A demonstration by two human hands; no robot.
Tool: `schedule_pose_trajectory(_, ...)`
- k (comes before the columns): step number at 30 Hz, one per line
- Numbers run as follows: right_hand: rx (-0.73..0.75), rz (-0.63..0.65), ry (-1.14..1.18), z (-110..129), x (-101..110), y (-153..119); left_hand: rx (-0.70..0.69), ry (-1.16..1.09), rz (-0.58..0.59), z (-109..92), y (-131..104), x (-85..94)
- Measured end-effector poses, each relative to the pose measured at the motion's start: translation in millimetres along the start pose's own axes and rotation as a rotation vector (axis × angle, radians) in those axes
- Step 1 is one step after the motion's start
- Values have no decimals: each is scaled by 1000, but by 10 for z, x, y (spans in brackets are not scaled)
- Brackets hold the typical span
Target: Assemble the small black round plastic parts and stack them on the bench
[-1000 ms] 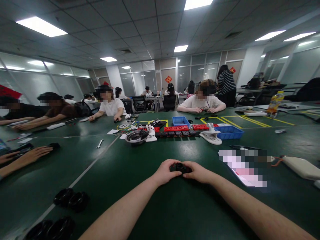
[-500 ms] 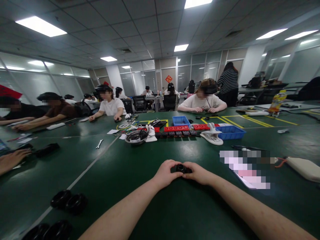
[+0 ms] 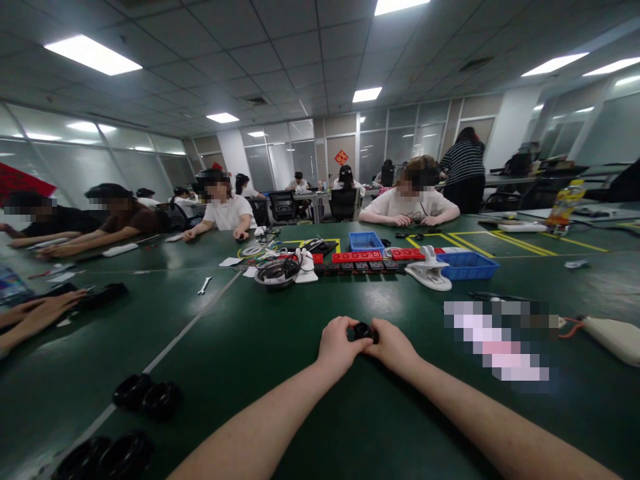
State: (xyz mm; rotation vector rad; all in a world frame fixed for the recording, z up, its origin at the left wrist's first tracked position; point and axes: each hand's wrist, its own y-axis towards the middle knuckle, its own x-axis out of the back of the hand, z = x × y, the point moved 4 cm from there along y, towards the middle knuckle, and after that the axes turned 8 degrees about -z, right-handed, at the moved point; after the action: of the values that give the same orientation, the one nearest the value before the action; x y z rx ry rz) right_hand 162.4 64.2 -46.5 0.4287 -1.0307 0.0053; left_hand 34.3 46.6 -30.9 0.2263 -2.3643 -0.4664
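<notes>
Head view. Both bare forearms reach out from the near edge of the dark green bench [image 3: 280, 400] and meet at its middle. The left hand [image 3: 339, 347] and the right hand [image 3: 393, 345] close from either side on a small black round part [image 3: 363, 330]. The fingers of both hands are curled tight about the part, so only its top shows; its lower half and exact shape are hidden, and whether it rests on the bench cannot be told.

Toward the near left corner lie two black ring-shaped parts [image 3: 146, 397] side by side, touching. Two more black rings [image 3: 105, 459] sit at the very near edge, partly cut off by the frame. A co-worker's hand [image 3: 43, 313] lies flat at the left edge of the bench beside a black flat object [image 3: 103, 293]; the arm is cut off.

At the middle of the bench stand a round grey metal bowl [image 3: 276, 272] with dark contents that cannot be made out, a row of red blocks [image 3: 357, 257] and a small silver spanner [image 3: 204, 285], well apart from the hands. A blue plastic tray [image 3: 470, 265] sits to the right of the red blocks, with a white clamp-like device [image 3: 430, 272] in front of it. A patch near the right edge is blurred and unreadable. A cream pouch [image 3: 613, 337] is cut off by the right edge of the frame.
</notes>
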Motion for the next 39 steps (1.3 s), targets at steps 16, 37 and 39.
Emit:
schedule_pose_trajectory(16, 79, 218, 352, -35, 168, 18, -158, -116, 163, 1, 59, 36)
schedule_pose_trajectory(37, 128, 346, 476, -37, 113, 15, -236, -247, 291, -22, 50, 75)
schedule_pose_trajectory(39, 132, 337, 447, -36, 119, 13, -224, -250, 291, -22, 52, 75)
